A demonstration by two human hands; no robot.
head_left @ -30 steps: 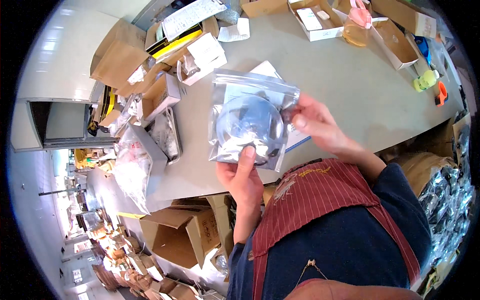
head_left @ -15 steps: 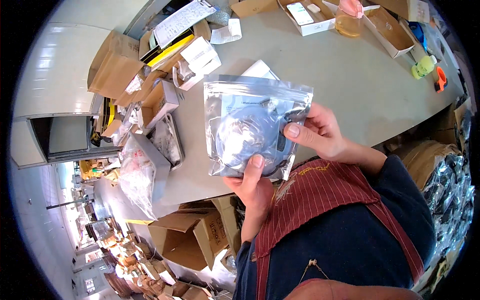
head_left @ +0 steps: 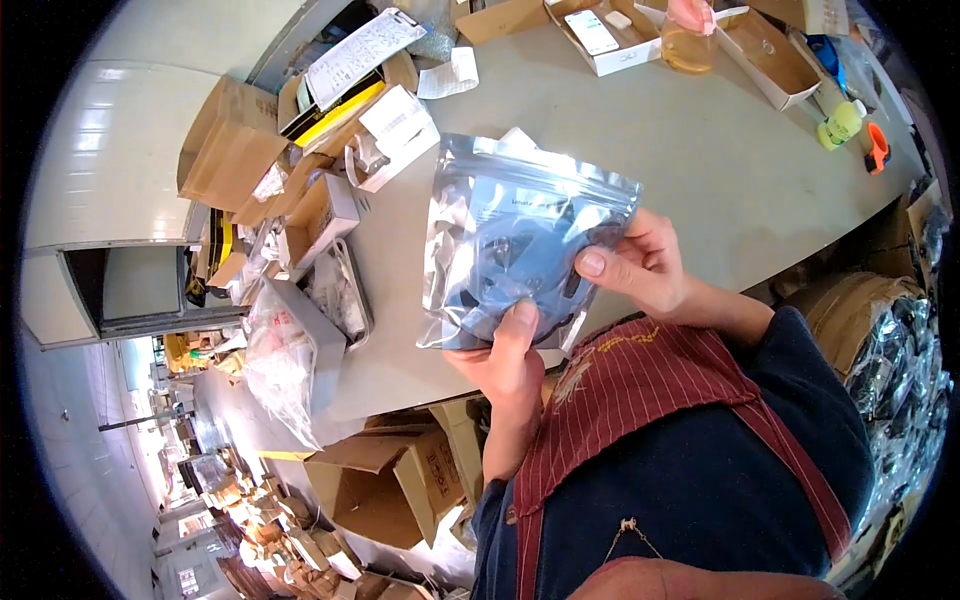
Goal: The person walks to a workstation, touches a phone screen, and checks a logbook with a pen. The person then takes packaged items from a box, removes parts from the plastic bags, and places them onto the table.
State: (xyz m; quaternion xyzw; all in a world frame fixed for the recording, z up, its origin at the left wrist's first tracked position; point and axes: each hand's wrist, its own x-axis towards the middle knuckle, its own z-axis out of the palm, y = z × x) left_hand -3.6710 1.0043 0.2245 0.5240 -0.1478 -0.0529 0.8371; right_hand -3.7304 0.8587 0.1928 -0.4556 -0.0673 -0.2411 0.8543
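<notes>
Silvery transparent zip-top pouch [head_left: 530,240], one, held up over the grey worktable [head_left: 600,125] with its zip strip at the far end; within it, a printed sheet [head_left: 530,204] near the zip strip and a dark, rounded item, perhaps a coil, though glare on the film leaves its kind uncertain. Left hand [head_left: 508,375]: at the near edge of the pouch, thumb flat on the front, fingers behind, film gripped between. Right hand [head_left: 652,265]: at the right edge of the pouch, thumb on the front, fingers bent round behind, pinching that side. Maroon pinstriped apron [head_left: 650,400]: worn by the person, on the near side of the pouch. Clipboard [head_left: 365,58] with a written sheet: beyond the pouch, to its left. Grey bin [head_left: 326,350] with clear plastic bags [head_left: 275,345]: left of the pouch. Open cardboard carton [head_left: 420,485]: below the table, nearer the person than the pouch and to its left. White shallow box [head_left: 630,60] holding a smartphone [head_left: 592,32]: beyond the pouch, to its right. Pink-lidded jug [head_left: 690,48] of amber liquid: right of that box, also beyond the pouch. Yellow-green bottle [head_left: 841,126] and orange ring-shaped item [head_left: 877,150]: far right of the pouch, side by side.
</notes>
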